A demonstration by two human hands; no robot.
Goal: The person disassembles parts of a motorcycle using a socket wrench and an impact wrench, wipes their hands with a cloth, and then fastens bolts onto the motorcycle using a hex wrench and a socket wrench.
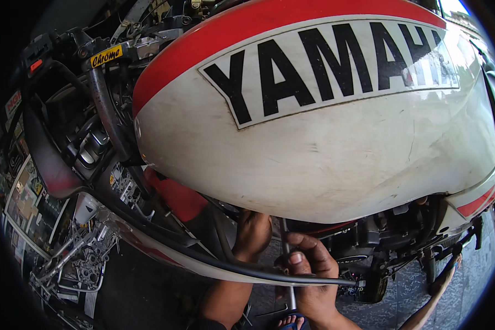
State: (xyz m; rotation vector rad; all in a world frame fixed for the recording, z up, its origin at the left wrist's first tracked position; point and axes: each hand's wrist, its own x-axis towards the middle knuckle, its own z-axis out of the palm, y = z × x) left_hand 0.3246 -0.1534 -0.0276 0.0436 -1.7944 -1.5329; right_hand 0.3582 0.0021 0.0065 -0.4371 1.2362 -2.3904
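Note:
The white and red fuel tank (313, 165) of a motorcycle fills the upper middle. My left hand (254, 234) reaches up under its lower edge, and its fingers are hidden behind the tank. Just to the right, my right hand (312, 269) is closed with thumb and fingers around a thin upright metal rod (292, 300). The rod's upper end passes out of sight under the tank, so its kind is unclear. A long white fairing panel with a black edge (203, 264) crosses in front of both forearms.
Handlebar parts and a rusty fork tube (105, 104) stand at left. Below them, metal engine parts (82, 264) lie near a glass display case (25, 192). The dark engine (390, 231) sits under the tank. Another person's bare limb (432, 300) shows at lower right.

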